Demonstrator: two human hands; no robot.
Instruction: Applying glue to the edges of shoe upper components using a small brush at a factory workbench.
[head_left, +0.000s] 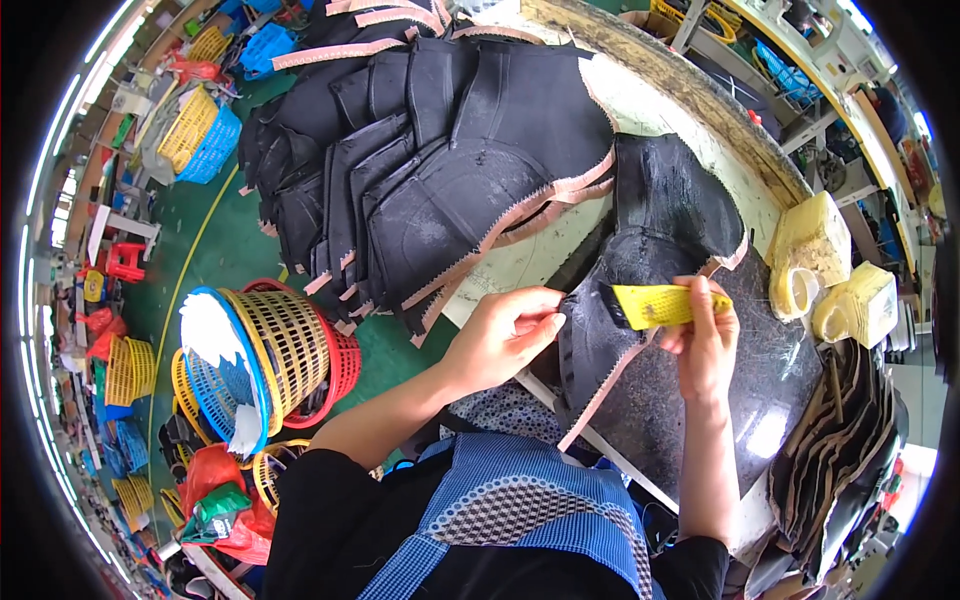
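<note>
A black shoe-upper piece with a pinkish serrated edge lies on the dark, glossy tabletop in front of me. At its left edge my left hand is closed, thumb and fingertips pinching the black material. My right hand grips a flat yellow brush with dark bristles. The bristles point left and meet the lower part of the piece, which looks shiny in places. Beyond my left hand, a fanned pile of similar black pieces spreads over the table and past its left edge.
Two yellowish, glue-stained plastic containers stand at the right of the table. Below them sits a stack of dark curved pieces. Left of the table, plastic baskets stand on the green floor. A worn raised ledge borders the far side.
</note>
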